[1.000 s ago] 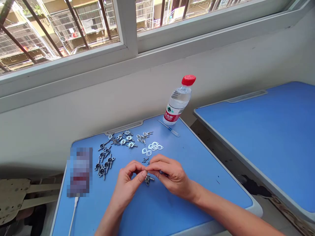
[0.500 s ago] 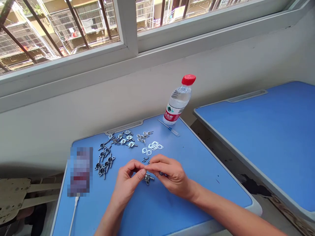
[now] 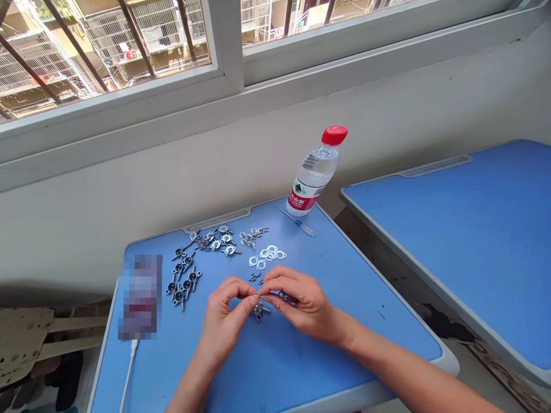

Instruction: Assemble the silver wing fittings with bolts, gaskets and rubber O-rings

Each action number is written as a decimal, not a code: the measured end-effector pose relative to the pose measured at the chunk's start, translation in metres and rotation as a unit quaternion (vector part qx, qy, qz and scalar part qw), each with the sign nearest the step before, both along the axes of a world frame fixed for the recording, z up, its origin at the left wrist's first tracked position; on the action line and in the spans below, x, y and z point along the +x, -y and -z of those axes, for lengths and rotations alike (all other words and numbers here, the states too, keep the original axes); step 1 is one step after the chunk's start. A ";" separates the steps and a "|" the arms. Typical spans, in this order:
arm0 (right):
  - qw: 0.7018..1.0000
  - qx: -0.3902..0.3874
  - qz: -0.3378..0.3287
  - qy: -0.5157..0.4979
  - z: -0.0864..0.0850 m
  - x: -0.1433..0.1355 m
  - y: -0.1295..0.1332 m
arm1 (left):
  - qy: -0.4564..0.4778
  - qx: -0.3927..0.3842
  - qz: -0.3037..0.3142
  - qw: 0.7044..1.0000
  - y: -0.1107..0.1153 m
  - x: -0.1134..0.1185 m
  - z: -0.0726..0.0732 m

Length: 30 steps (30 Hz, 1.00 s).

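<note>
My left hand (image 3: 230, 312) is closed in a pinch, thumb against index finger, over the blue table. Its fingertips meet those of my right hand (image 3: 299, 301) around something too small to make out. My right hand is closed too, with a small dark metal part (image 3: 284, 296) showing between its curled fingers. Just below the fingertips lies a metal fitting (image 3: 259, 311), partly covered by the hands. Beyond them are small screws (image 3: 255, 277) and several flat, two-holed metal plates (image 3: 279, 254). Small metal pieces with stems (image 3: 248, 240) lie farther back.
Metal fittings with black round centres (image 3: 186, 284) and plated ones (image 3: 227, 238) cover the table's left and back. A blurred phone-like object (image 3: 140, 298) with a white cable (image 3: 129, 367) lies at left. A water bottle (image 3: 307, 180) stands behind a thin screwdriver (image 3: 297, 222). Another blue table (image 3: 465, 229) is at right.
The right thumb and index finger have shifted slightly, opening a gap through which the dark metal part shows more. Both hands stay together; the view has moved a little.
</note>
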State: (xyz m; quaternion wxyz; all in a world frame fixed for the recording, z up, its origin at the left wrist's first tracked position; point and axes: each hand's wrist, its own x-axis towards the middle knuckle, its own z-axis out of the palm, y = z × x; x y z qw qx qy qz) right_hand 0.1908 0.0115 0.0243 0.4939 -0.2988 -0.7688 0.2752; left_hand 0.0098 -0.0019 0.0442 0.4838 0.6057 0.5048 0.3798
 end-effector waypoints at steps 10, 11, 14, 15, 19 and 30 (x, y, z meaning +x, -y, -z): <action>0.999 -0.019 -0.034 0.016 -0.002 0.008 -0.004 | -0.084 0.036 0.064 0.994 0.001 -0.005 -0.005; 0.999 -0.020 -0.038 0.031 -0.002 0.010 -0.004 | -0.116 0.036 0.075 0.990 0.001 -0.006 -0.006; 0.991 -0.032 -0.058 0.119 0.001 0.014 -0.005 | -0.238 0.054 0.099 0.965 0.003 -0.009 -0.006; 0.986 -0.032 -0.065 0.152 0.003 0.015 -0.005 | -0.275 0.064 0.107 0.953 0.003 -0.009 -0.005; 0.966 -0.005 -0.068 0.249 0.013 0.014 -0.003 | -0.364 0.105 0.141 0.915 0.006 -0.006 0.003; 0.945 0.055 -0.047 0.318 0.026 0.011 -0.001 | -0.409 0.125 0.171 0.888 0.006 0.001 0.009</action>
